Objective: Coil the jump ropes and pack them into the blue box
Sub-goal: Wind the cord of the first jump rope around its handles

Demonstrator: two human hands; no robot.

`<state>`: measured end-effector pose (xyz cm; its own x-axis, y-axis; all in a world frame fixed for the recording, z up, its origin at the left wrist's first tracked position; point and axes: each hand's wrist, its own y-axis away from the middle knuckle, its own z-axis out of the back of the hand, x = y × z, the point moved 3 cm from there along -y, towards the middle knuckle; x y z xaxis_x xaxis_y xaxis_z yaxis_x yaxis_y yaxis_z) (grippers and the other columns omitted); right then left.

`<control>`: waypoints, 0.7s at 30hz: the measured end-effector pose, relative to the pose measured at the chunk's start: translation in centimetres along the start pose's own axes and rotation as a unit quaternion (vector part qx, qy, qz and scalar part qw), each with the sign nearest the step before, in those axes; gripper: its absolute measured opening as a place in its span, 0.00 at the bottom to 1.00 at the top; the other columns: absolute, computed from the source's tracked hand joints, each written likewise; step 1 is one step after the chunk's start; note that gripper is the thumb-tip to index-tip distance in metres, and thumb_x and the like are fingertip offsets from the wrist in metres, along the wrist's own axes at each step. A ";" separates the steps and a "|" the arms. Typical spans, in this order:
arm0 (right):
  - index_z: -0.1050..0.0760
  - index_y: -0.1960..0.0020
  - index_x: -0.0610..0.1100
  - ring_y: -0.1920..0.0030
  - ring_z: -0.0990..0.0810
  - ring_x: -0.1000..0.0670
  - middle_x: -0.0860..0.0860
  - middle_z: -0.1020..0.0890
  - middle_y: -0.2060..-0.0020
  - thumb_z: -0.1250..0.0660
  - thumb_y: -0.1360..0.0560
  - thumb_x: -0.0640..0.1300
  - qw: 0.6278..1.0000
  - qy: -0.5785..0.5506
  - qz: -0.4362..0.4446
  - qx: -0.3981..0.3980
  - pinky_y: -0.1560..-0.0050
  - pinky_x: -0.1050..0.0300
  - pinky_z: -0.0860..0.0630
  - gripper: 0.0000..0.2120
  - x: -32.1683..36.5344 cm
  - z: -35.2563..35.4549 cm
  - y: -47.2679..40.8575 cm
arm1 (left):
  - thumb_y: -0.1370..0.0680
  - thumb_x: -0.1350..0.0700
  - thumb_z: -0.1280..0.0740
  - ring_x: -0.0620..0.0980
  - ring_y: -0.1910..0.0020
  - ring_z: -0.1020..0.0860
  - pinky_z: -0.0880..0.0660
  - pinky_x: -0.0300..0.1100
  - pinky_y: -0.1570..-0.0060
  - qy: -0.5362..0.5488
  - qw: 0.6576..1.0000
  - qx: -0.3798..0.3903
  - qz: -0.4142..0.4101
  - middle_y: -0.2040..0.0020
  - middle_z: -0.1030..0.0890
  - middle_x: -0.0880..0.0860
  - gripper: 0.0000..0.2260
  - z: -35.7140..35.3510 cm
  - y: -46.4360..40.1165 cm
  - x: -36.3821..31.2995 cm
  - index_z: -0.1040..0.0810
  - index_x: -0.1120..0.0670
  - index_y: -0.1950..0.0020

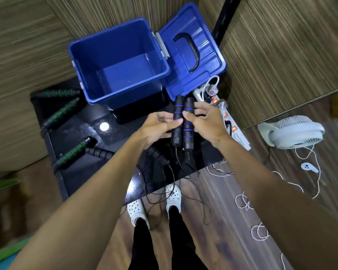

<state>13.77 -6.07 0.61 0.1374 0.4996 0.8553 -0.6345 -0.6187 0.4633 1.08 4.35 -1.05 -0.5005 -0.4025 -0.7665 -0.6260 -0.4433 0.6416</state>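
The left hand (160,126) and the right hand (204,121) each pinched one of the two blue-ringed handles (181,123), holding them side by side and upright just in front of the blue box (82,55). Both grips were clenched on the handles, thumbs across the foam. The cord (180,166) hung from the handle ends, ran over the tabletop (82,131) edge and trailed loose on the floor around the shoes (173,197).

The step in hand looked like the start of coiling this rope: the handles were gathered, the cord not yet wound. The next move probably called for passing both handles to one hand and drawing the slack up in loops with the other, without snagging it on the shoes.

The box stood open and held nothing, its lid (191,47) lying alongside. Green-ringed handles (63,112) lay on the tabletop to the left, with another black handle (99,152) beside one of them.

The black cords were hard to follow against the dark tabletop, so which cord belonged to which handle could not be told. The fingers behind the handles were hidden.
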 end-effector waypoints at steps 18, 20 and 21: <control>0.16 0.54 0.43 0.67 0.15 0.52 0.49 0.13 0.65 0.19 0.33 0.44 0.998 -0.044 0.031 0.012 0.67 0.59 0.21 0.11 8.0 -1.2 2.8 | 0.18 0.56 0.33 0.62 0.42 0.17 0.21 0.58 0.41 0.142 0.985 0.092 -0.029 0.40 0.17 0.63 0.15 0.3 5.4 -4.2 0.24 0.61 0.33; 0.16 0.52 0.44 0.70 0.17 0.53 0.49 0.14 0.65 0.19 0.33 0.46 0.998 -0.043 0.046 0.022 0.69 0.58 0.22 0.12 9.0 -1.3 3.2 | 0.18 0.59 0.33 0.58 0.52 0.14 0.17 0.51 0.50 0.149 0.986 0.046 -0.059 0.50 0.14 0.60 0.09 0.6 6.0 -5.2 0.21 0.62 0.41; 0.17 0.52 0.46 0.71 0.18 0.54 0.49 0.15 0.66 0.19 0.33 0.47 0.997 -0.041 0.056 0.026 0.69 0.58 0.23 0.13 9.4 -1.6 3.4 | 0.19 0.61 0.33 0.55 0.56 0.14 0.17 0.48 0.56 0.152 0.986 0.025 -0.069 0.54 0.14 0.59 0.07 0.6 6.4 -5.8 0.20 0.62 0.43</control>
<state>11.74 -2.52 9.82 0.1310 0.3760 0.9173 -0.6096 -0.6991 0.3736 -0.43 4.32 7.47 -0.2109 -0.5663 -0.7968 -0.7078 -0.4737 0.5240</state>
